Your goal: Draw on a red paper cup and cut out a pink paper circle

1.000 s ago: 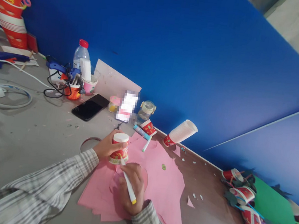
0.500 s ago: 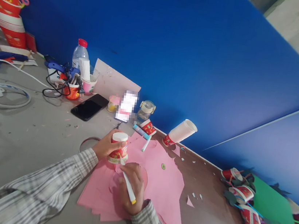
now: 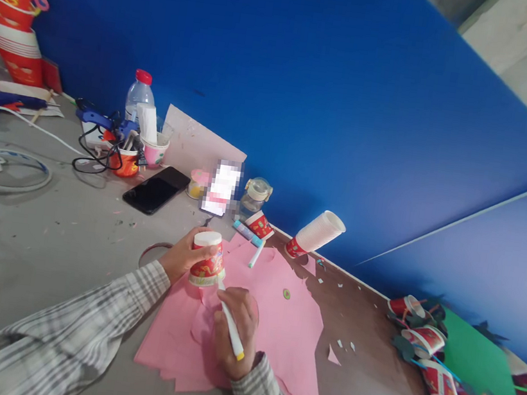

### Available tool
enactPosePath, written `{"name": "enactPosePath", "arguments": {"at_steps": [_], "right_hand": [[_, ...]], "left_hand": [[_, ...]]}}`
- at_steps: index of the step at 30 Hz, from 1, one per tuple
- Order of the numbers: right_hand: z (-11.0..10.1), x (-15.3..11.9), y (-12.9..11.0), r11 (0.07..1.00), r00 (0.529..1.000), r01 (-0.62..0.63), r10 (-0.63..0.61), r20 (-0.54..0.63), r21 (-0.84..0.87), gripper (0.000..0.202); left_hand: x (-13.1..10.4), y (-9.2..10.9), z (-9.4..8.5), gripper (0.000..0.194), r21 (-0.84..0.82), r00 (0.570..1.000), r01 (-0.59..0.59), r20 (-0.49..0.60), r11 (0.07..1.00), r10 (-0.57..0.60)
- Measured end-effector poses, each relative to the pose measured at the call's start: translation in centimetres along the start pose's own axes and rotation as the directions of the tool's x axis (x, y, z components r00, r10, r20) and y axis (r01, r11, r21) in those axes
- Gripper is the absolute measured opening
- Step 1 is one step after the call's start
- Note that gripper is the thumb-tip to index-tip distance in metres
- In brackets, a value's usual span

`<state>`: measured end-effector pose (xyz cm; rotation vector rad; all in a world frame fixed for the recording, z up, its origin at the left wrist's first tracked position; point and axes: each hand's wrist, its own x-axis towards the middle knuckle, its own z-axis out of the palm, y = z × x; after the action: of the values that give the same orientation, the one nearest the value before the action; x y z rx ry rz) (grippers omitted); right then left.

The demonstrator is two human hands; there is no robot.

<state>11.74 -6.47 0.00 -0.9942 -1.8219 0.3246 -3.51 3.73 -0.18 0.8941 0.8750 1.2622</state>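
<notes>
My left hand grips a red paper cup that is upside down, its white base upward and its rim low over the pink paper. In my right hand is a white marker with a yellow end, held like a pen. The marker's tip points at the cup's lower right edge; whether it touches I cannot tell. Beneath both hands lies a stack of pink paper sheets, with a curved cut piece near my right fingers. A second white marker and a blue glue stick lie at the stack's far edge.
A black phone, a lit phone and a glass jar stand or lie behind. Stacked cups lean by the blue wall. Decorated cups and green paper are at right, glue guns and cables at left.
The marker tip has shifted slightly right along the cup's lower edge as my right hand moved a little. The cup stays in my left hand, and the view has shifted slightly.
</notes>
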Motion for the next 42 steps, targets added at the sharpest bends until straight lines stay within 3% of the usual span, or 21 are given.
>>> {"name": "enactPosePath", "arguments": {"at_steps": [26,34,42], "right_hand": [[0.0,0.27,-0.13,1.0,0.999,0.017,-0.017,-0.031,0.0,0.032],[-0.01,0.2,-0.21,1.0,0.999,0.001,-0.002,0.053,0.02,0.036],[0.27,0.09,0.15,1.0,0.998,0.002,-0.001,0.058,-0.021,0.036]], "left_hand": [[0.08,-0.68,-0.59,0.05,-0.051,0.99,-0.027,0.134,0.998,0.034],[-0.19,-0.41,-0.41,0.049,-0.067,0.986,-0.007,0.165,0.998,0.018],[-0.37,-0.42,-0.37,0.048,-0.058,0.985,0.015,0.17,0.998,-0.005]]}}
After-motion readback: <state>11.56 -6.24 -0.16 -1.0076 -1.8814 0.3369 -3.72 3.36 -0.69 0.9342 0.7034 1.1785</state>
